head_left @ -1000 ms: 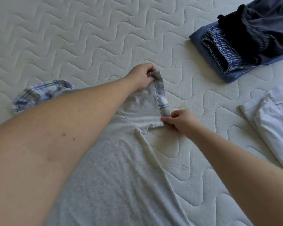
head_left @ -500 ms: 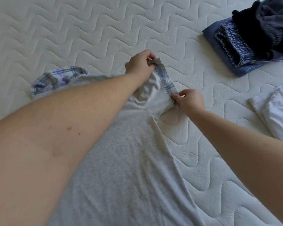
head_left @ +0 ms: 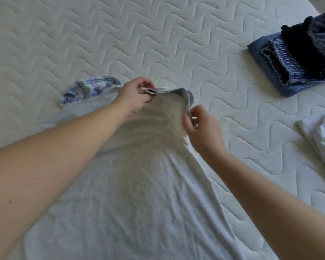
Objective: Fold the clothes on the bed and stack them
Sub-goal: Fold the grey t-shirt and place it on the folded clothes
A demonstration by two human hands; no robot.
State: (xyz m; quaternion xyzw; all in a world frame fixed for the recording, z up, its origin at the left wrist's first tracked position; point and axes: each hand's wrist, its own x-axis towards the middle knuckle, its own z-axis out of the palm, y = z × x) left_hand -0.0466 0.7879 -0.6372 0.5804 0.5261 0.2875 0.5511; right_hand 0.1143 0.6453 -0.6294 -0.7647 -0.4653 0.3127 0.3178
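Both hands pinch the plaid cuff of the grey shirt (head_left: 139, 184) spread on the bed (head_left: 83, 34): left hand (head_left: 133, 96) and right hand (head_left: 201, 126). Uneven pulling could skew the sleeve fold or wrinkle the body.

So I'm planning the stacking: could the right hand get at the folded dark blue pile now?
Probably not yet: the right hand pinches the grey shirt's plaid-trimmed sleeve; bare mattress leaves the way to the pile free.

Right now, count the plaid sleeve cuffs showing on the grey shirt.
2: one plaid sleeve cuff lies flat on the white quilted mattress at left; the other cuff is lifted, pinched between both hands.
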